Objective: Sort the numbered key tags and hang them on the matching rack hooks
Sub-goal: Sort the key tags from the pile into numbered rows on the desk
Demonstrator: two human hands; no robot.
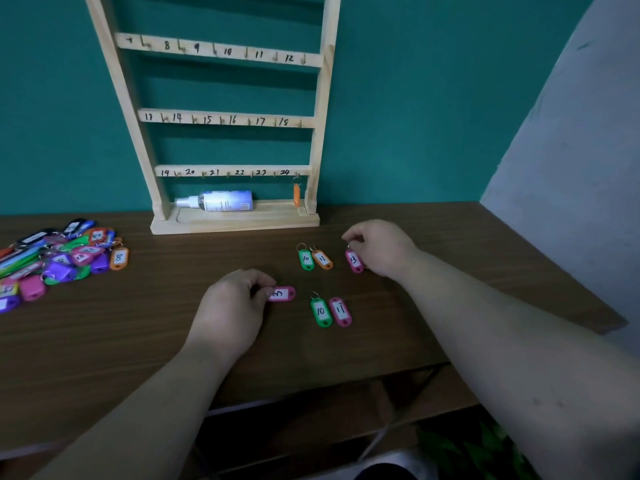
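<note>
Pink tag 13 [354,260] is pinched by right hand [381,249] fingers, second pink tag [283,294] by left hand [232,306].

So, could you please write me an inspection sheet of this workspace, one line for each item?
Surface: brown wooden table, tags lying on it.
Job's things: wooden rack with numbered hooks; hanging orange tag under 24. Lying loose are the far green 10 tag, the orange 11 tag, the near green 10 tag and the pink 11 tag. The tag pile is at left.
Clutter: spray bottle lying on the rack's base.
Grippers: left hand pinches a pink tag, number unclear; right hand pinches the ring of the pink 13 tag.
Cables: nothing seen.
Surroundings: teal wall behind; pale grey surface at right.
</note>
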